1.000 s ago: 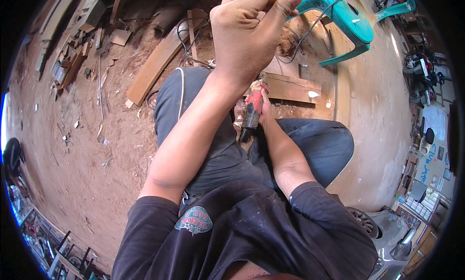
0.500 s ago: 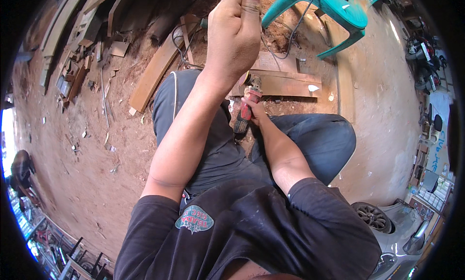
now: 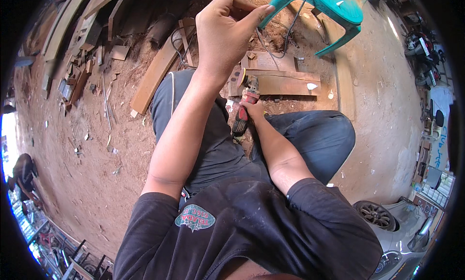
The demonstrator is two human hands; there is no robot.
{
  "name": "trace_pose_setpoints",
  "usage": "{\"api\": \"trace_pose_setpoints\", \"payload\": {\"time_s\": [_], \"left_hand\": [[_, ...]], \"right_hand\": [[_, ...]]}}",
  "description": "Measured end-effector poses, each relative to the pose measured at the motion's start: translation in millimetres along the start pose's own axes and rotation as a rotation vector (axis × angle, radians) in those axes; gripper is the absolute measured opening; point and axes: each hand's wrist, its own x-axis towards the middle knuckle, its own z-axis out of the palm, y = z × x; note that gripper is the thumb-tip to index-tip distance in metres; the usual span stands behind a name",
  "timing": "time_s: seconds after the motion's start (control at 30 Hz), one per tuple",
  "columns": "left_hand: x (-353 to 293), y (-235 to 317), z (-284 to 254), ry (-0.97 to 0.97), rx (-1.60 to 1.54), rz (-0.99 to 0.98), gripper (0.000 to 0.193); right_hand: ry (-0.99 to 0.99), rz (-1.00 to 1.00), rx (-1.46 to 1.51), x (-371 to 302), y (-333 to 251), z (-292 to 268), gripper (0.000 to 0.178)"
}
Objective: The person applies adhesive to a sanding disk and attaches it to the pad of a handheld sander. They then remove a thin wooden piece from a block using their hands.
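Observation:
My left hand [image 3: 224,35] is raised high in front of me, above the floor and the wood. Its fingers bend over toward the thumb in a pinch; whatever lies between the tips, if anything, I cannot make out. Lower down, between my legs, my right hand [image 3: 253,110] is wrapped round the red and black body of an angle grinder [image 3: 245,101]. The grinder's round disc [image 3: 237,78] points away from me, close to a flat wooden board [image 3: 286,83] on the ground. Whether disc and board touch, I cannot tell.
A green plastic chair [image 3: 334,11] stands ahead to the right, a dark cable [image 3: 293,28] hanging by it. A long plank [image 3: 157,79] and wood offcuts [image 3: 80,79] lie to the left. A grey car [image 3: 402,231] is at the lower right.
My left hand has come down slightly and to the left, and its bent fingers and thumb now show. The disc is more visible. My right hand stays on the grinder.

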Motion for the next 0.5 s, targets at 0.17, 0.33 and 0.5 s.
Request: {"api": "trace_pose_setpoints", "payload": {"time_s": [0.17, 0.33, 0.5], "left_hand": [[-4, 1, 1, -0.039, -0.074, -0.074, 0.024], [-4, -12, 11, -0.018, -0.022, 0.146, 0.027], [-2, -13, 3, -0.02, 0.082, 0.168, 0.025]], "right_hand": [[-0.058, -0.018, -0.188, -19, -37, -19, 0.09], [-0.116, -0.048, -0.178, -2, -22, -36, 0.097], [-0.284, -0.02, -0.081, -21, -53, -29, 0.084]]}}
